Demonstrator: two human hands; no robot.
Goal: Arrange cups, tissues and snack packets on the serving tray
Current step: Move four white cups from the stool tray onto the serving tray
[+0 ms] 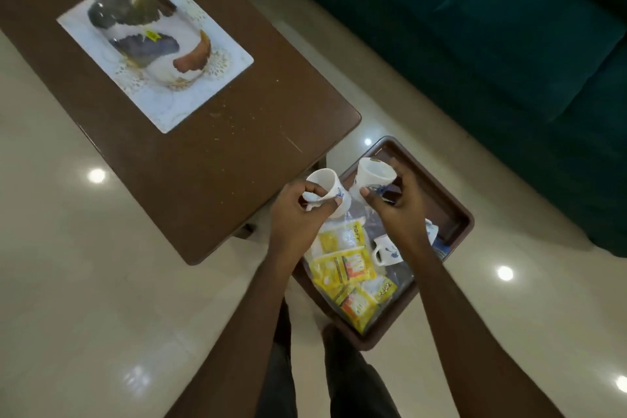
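The person's left hand [300, 210] grasps a small white ceramic cup with a blue motif [324, 192], thumb and fingers pinched around its lower body, the cup tilted so its open mouth faces up and away. The right hand [395, 204] grips a second white ceramic cup with a blue print [373, 176] in the same way, fingers wrapped over its far side. Both cups are held in the air, apart from each other.

Below both hands sits a dark brown plastic tray with a raised rim [458, 214], on the pale tiled floor beside the brown wooden table [210, 153]. Under the left wrist, in the tray, lie yellow snack packets in clear wrapping [346, 265]; just beneath the right wrist another white cup with a blue mark and a handle [388, 249] lies on its side. No tissues can be made out for certain.

Beyond the left hand, well apart on the table, rests a white rectangular serving tray printed with brown and grey birds [169, 105], bare of task items.

By my reading, the cup step is in hand: two cups are lifted out, and the next move calls for carrying them across to the printed tray and setting them upright, spaced so packets fit alongside.

On the packets only "TOFF", upside down, is legible; the rest is too small. A tiny yellow sticker on the printed tray cannot be read.
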